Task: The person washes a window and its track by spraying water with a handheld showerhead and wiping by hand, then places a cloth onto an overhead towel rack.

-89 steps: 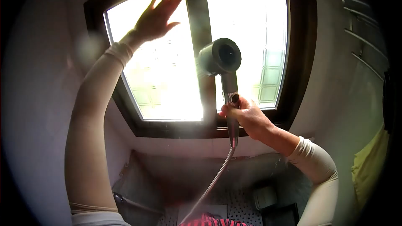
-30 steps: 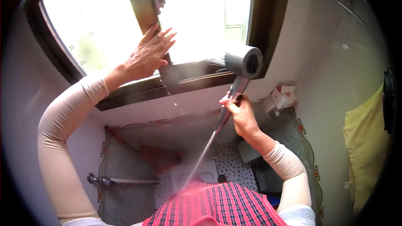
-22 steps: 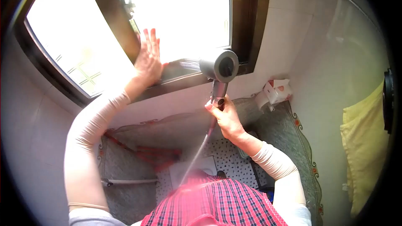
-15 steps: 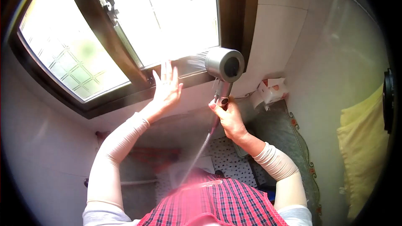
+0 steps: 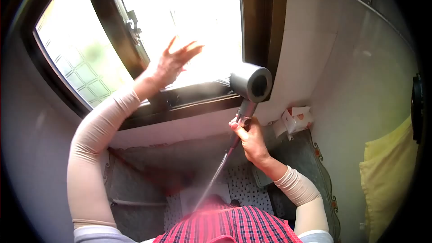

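A grey shower head (image 5: 249,82) on a metal hose (image 5: 219,169) is held upright by its handle in my right hand (image 5: 253,140), with water spraying from it leftward toward the window. My left hand (image 5: 168,65) is raised in front of the glass (image 5: 198,13), fingers spread and holding nothing. The dark window frame (image 5: 198,104) runs below and behind both hands. Left of my left hand, a latch (image 5: 133,28) sits on the middle bar of the frame.
A white box (image 5: 298,119) with red marks is on the wall at the right. A yellow cloth (image 5: 389,171) hangs further right, beneath a metal rail (image 5: 380,15). Below are a speckled floor (image 5: 247,184) and a horizontal pipe (image 5: 139,203) at the lower left.
My left hand has gone from the lower window frame up and slightly left. The shower head sits a little lower and further right in view, still in my right hand.
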The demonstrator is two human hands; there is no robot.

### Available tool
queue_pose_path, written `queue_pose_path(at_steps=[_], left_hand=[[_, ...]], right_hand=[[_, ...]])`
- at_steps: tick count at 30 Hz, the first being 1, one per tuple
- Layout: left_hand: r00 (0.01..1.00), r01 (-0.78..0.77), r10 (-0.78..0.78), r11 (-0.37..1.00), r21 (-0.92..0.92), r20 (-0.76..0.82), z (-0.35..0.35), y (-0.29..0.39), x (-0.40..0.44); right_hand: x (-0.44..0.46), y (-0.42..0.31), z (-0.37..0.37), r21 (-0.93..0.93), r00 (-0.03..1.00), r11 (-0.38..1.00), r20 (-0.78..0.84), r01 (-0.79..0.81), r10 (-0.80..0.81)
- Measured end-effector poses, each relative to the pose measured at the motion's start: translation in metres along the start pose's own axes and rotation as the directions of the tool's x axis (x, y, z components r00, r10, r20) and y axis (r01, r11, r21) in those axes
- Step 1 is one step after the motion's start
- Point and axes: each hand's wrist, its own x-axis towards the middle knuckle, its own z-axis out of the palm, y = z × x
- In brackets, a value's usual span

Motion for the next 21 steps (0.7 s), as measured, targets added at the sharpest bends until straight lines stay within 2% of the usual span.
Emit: queue_pose_path(at_steps=[1,3,5,6,7,8,9,11,12,13,15,17,19,20,21], left_hand=[[0.998,-0.035,0.052,0.931,0.364,-0.037,-0.015,-0.022,0.004],[0.995,-0.09,0.098,0.882,0.463,0.005,-0.027,-0.047,0.011],[0.995,0.019,-0.073,0.818,0.575,0.071,-0.046,-0.063,0.015],[0.994,0.073,-0.103,0.839,0.538,0.026,-0.059,-0.078,0.015],[0.98,0.142,-0.191,0.861,0.489,0.052,-0.075,-0.093,0.015],[0.975,0.189,-0.223,0.879,0.438,0.027,-0.087,-0.103,0.013],[0.968,0.233,-0.253,0.895,0.381,0.003,-0.096,-0.113,0.011],[0.928,0.367,-0.371,0.887,0.281,-0.043,-0.103,-0.134,0.015],[0.902,0.363,-0.279,0.902,0.232,-0.328,-0.083,-0.177,0.013],[0.791,0.34,-0.172,0.921,0.189,-0.587,-0.065,-0.217,0.016],[0.802,0.319,-0.177,0.934,0.159,-0.57,-0.098,-0.233,0.021],[0.894,0.363,-0.254,0.894,0.264,-0.368,-0.124,-0.215,0.034],[0.928,0.374,-0.344,0.848,0.375,-0.146,-0.14,-0.195,0.046],[0.937,0.23,-0.158,0.95,0.211,-0.313,-0.135,-0.196,0.051],[0.943,0.27,-0.238,0.956,0.116,-0.234,-0.128,-0.191,0.06]], right_hand=[[0.009,-0.005,0.005,0.004,0.999,1.0,0.032,0.027,-0.027],[0.024,-0.034,0.023,-0.002,0.998,0.998,0.005,0.057,-0.057],[0.039,-0.059,0.038,0.047,0.995,0.994,0.013,0.103,-0.103],[0.049,-0.067,0.043,0.096,0.988,0.985,0.03,0.145,-0.148],[0.057,-0.076,0.049,0.146,0.98,0.972,0.045,0.184,-0.192],[0.064,-0.092,0.058,0.147,0.981,0.972,0.04,0.182,-0.19],[0.067,-0.116,0.063,0.232,0.985,0.965,0.095,0.122,-0.147],[0.085,-0.147,0.075,0.011,0.953,0.961,0.13,0.276,-0.275],[0.091,-0.162,0.082,0.037,0.947,0.956,0.135,0.29,-0.292],[0.096,-0.176,0.09,0.068,0.941,0.951,0.135,0.303,-0.309],[0.106,-0.194,0.103,0.139,0.945,0.944,0.097,0.299,-0.313],[0.113,-0.207,0.109,0.325,0.926,0.881,0.038,0.343,-0.375],[0.108,-0.218,0.102,0.409,0.892,0.819,0.026,0.403,-0.452],[0.103,-0.22,0.094,0.296,0.858,0.819,-0.002,0.492,-0.514],[0.094,-0.223,0.086,0.156,0.869,0.856,-0.036,0.493,-0.494]])
